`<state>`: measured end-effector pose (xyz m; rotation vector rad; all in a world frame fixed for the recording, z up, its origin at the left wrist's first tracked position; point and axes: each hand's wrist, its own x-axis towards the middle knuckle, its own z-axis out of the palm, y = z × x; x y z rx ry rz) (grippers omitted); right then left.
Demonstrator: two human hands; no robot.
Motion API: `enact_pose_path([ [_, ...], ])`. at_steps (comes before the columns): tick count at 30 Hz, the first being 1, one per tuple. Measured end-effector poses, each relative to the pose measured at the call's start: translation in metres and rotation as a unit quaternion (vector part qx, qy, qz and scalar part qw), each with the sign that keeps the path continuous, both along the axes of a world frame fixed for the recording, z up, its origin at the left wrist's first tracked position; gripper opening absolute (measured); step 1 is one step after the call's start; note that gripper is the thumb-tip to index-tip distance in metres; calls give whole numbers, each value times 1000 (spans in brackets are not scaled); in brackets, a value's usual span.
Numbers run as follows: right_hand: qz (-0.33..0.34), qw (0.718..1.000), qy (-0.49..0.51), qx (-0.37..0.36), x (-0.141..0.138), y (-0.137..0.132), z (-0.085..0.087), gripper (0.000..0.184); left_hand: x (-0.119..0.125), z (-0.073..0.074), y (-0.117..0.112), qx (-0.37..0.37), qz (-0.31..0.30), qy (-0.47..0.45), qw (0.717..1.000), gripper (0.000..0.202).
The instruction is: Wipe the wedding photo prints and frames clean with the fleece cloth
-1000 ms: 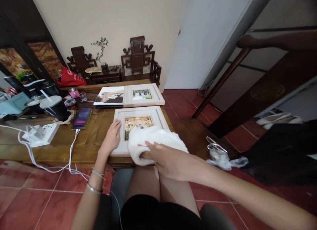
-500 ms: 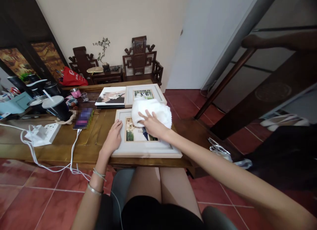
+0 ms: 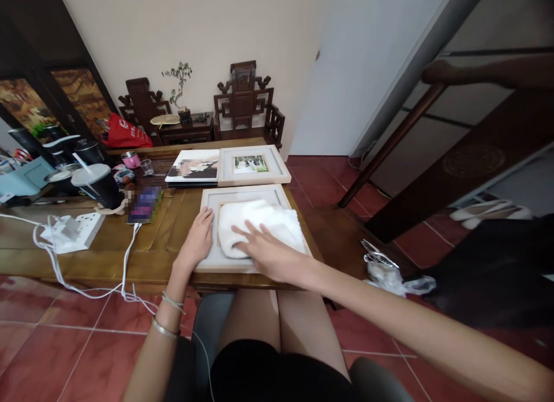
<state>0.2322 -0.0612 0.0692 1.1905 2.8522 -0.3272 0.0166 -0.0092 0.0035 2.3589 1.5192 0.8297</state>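
Note:
A pale wooden picture frame (image 3: 225,265) lies flat at the table's front edge. Over its middle, a folded white towel (image 3: 277,217) covers nearly all of the photo inside. My right hand (image 3: 266,249) holds the towel against the frame, its fingers spread across the top of the cloth. Along the frame's left side rests my left hand (image 3: 199,237), fingers stretched out and touching the edge. Just behind lie a second framed photo (image 3: 251,164) and a white-edged photo panel (image 3: 194,166), side by side.
To the left are a charging phone (image 3: 145,205), a white power strip (image 3: 89,231) with trailing cables, and a dark cup with a straw (image 3: 97,185). A clear plastic bag (image 3: 389,278) sits on the bench at right. Carved wooden chairs (image 3: 243,96) stand at the wall.
My right hand has drawn the towel toward me, off the rear frame's edge and down over the front photo. The rear photo now shows fully. My left hand stays in place.

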Motion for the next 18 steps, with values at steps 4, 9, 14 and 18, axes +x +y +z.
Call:
enact_pose_path([
  [4,-64,990,-26,122,-17,54,-20,58,2,8,-5,-3,1,-36,999,49],
  [9,-71,982,-32,171,-45,87,-19,44,3,15,-6,-5,-4,-59,998,54],
  [14,-19,987,-41,151,-58,53,-11,42,5,17,-7,-16,7,-97,995,57],
  [18,53,991,-61,105,-44,11,-1,39,7,19,-8,-32,17,-111,993,57],
])
